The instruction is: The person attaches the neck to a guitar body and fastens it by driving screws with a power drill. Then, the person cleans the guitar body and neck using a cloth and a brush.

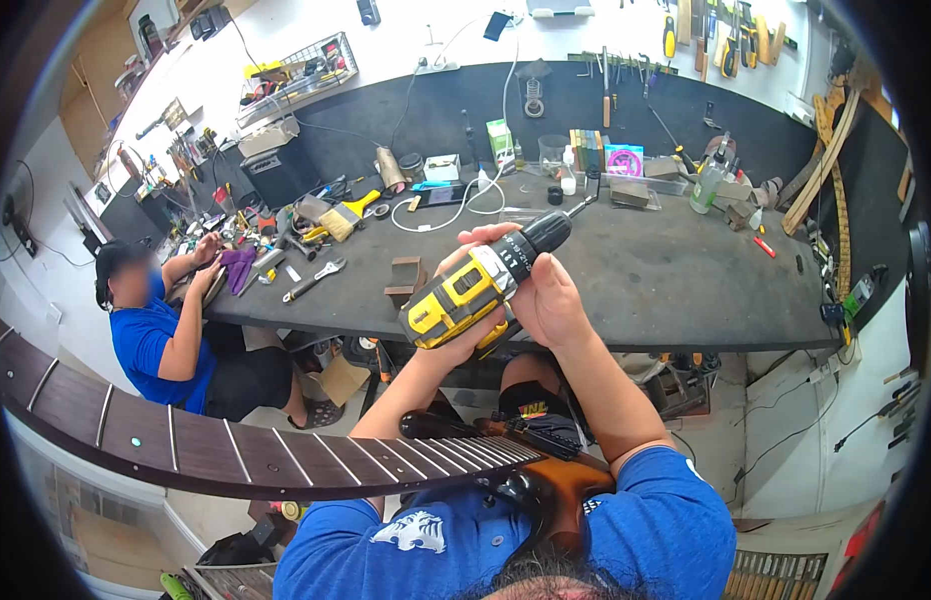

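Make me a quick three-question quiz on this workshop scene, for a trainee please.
1. True or false: the left hand holds the drill.
2. Multiple choice: what color is the handle of the paintbrush on the bench: (a) red, (b) green, (c) yellow?
3. Fill in: the guitar's fretted ____ reaches toward the picture's left side.

Key: 1. True. 2. c. 3. neck.

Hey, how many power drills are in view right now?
1: the yellow-and-black drill, held in the left hand and right hand. Others may be hidden on the cluttered bench.
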`<state>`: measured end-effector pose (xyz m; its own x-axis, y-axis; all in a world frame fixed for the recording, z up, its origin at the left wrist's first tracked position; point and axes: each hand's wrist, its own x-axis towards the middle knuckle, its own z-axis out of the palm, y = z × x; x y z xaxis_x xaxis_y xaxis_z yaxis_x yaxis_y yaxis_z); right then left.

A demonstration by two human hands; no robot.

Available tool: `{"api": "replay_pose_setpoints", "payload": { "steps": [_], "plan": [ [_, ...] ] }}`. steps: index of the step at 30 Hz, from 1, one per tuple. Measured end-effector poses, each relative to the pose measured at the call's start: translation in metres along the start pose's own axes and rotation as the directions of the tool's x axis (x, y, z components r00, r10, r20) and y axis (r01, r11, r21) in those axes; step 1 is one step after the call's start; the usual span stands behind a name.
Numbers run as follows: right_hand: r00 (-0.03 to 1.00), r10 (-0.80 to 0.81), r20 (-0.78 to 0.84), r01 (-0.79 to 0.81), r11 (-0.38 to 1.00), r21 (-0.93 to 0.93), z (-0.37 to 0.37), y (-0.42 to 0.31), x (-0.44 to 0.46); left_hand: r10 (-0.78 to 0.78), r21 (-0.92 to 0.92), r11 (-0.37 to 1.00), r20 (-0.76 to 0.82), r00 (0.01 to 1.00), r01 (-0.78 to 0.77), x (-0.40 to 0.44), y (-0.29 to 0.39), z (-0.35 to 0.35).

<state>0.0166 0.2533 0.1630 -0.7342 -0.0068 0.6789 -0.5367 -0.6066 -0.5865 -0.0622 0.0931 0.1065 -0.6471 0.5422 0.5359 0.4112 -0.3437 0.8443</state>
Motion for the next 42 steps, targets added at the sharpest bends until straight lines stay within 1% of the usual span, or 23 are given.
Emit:
{"api": "replay_pose_setpoints", "payload": {
  "steps": [2, 4, 5, 7, 11, 13, 15, 17, 19, 20, 22, 23, 26, 29, 30, 33, 35, 37, 38, 39, 40, 41, 42],
  "plan": [
    [0.999, -0.014, -0.050, 0.016, 0.999, 0.031, 0.001, 0.006, 0.000, -0.006, 0.089, 0.996, 0.000, 1.000, 0.006, 0.001, -0.010, -0.005],
    [0.994, -0.023, -0.103, 0.028, 0.999, 0.046, 0.000, 0.008, -0.003, 0.179, 0.210, 0.961, 0.037, 0.983, -0.183, 0.011, -0.002, -0.001],
    [0.991, -0.024, -0.132, 0.031, 0.998, 0.048, 0.001, 0.010, -0.007, 0.335, 0.285, 0.894, 0.085, 0.938, -0.345, 0.015, 0.004, 0.001],
    [0.983, -0.024, -0.184, 0.036, 0.997, 0.063, 0.004, 0.009, -0.011, 0.455, 0.326, 0.818, 0.140, 0.880, -0.475, 0.022, 0.015, 0.004],
    [0.975, -0.019, -0.221, 0.044, 0.993, 0.108, 0.004, 0.003, -0.012, 0.403, 0.254, 0.868, 0.143, 0.904, -0.427, 0.027, 0.014, 0.004],
    [0.975, -0.008, -0.220, 0.032, 0.994, 0.103, 0.001, 0.001, -0.010, 0.454, 0.343, 0.810, 0.147, 0.879, -0.476, 0.029, 0.016, 0.006],
    [0.960, -0.009, -0.281, 0.025, 0.998, 0.053, 0.001, 0.001, -0.012, 0.536, 0.419, 0.726, 0.152, 0.831, -0.545, 0.031, 0.028, 0.013],
    [0.948, 0.016, -0.317, -0.012, 1.000, 0.017, 0.002, -0.003, -0.014, 0.557, 0.445, 0.680, 0.204, 0.805, -0.583, 0.035, 0.032, 0.012],
    [0.941, 0.064, -0.331, -0.071, 0.997, -0.009, 0.004, -0.013, -0.015, 0.508, 0.428, 0.686, 0.298, 0.808, -0.589, 0.044, 0.031, 0.001],
    [0.924, 0.071, -0.376, -0.071, 0.997, 0.014, 0.007, -0.015, -0.014, 0.510, 0.437, 0.687, 0.279, 0.814, -0.580, 0.045, 0.031, 0.003],
    [0.936, 0.100, -0.337, -0.097, 0.995, 0.025, -0.001, -0.014, -0.013, 0.502, 0.451, 0.696, 0.250, 0.828, -0.559, 0.044, 0.033, 0.007],
    [0.943, 0.105, -0.316, -0.102, 0.994, 0.027, -0.007, -0.014, -0.010, 0.498, 0.455, 0.699, 0.243, 0.833, -0.551, 0.046, 0.033, 0.006],
    [0.988, 0.075, -0.133, -0.055, 0.987, 0.153, -0.019, -0.015, -0.010, 0.460, 0.285, 0.816, 0.208, 0.863, -0.504, 0.044, 0.013, 0.006],
    [0.995, -0.005, -0.099, 0.018, 0.991, 0.132, -0.013, -0.014, -0.005, 0.434, 0.238, 0.848, 0.198, 0.879, -0.473, 0.037, 0.016, 0.017],
    [0.998, 0.002, -0.059, 0.006, 0.990, 0.139, -0.020, -0.013, -0.006, 0.417, 0.230, 0.860, 0.198, 0.887, -0.456, 0.036, 0.010, 0.019],
    [0.986, 0.076, -0.149, -0.045, 0.978, 0.202, -0.025, -0.015, -0.013, 0.312, 0.144, 0.926, 0.225, 0.923, -0.348, 0.037, 0.001, 0.016],
    [0.979, 0.101, -0.180, -0.075, 0.987, 0.144, -0.030, -0.019, -0.017, 0.385, 0.339, 0.816, 0.287, 0.877, -0.469, 0.046, 0.007, 0.009],
    [0.963, 0.136, -0.231, -0.111, 0.987, 0.120, -0.031, -0.024, -0.020, 0.433, 0.604, 0.501, 0.445, 0.784, -0.619, 0.050, 0.043, 0.007],
    [0.952, 0.160, -0.261, -0.133, 0.984, 0.120, -0.029, -0.031, -0.019, 0.461, 0.559, 0.581, 0.373, 0.805, -0.592, 0.051, 0.047, 0.016],
    [0.938, 0.187, -0.291, -0.157, 0.980, 0.124, -0.029, -0.035, -0.018, 0.461, 0.562, 0.578, 0.373, 0.805, -0.592, 0.051, 0.047, 0.017],
    [0.943, 0.207, -0.259, -0.193, 0.978, 0.082, -0.035, -0.037, -0.018, 0.462, 0.567, 0.573, 0.373, 0.805, -0.591, 0.050, 0.048, 0.016],
    [0.921, 0.183, -0.345, -0.206, 0.978, -0.030, -0.039, -0.032, -0.017, 0.466, 0.574, 0.563, 0.373, 0.802, -0.594, 0.052, 0.049, 0.014],
    [0.893, 0.150, -0.425, -0.228, 0.964, -0.139, -0.042, -0.025, -0.018, 0.483, 0.658, 0.472, 0.363, 0.797, -0.586, 0.052, 0.050, 0.010]
  ]
}}
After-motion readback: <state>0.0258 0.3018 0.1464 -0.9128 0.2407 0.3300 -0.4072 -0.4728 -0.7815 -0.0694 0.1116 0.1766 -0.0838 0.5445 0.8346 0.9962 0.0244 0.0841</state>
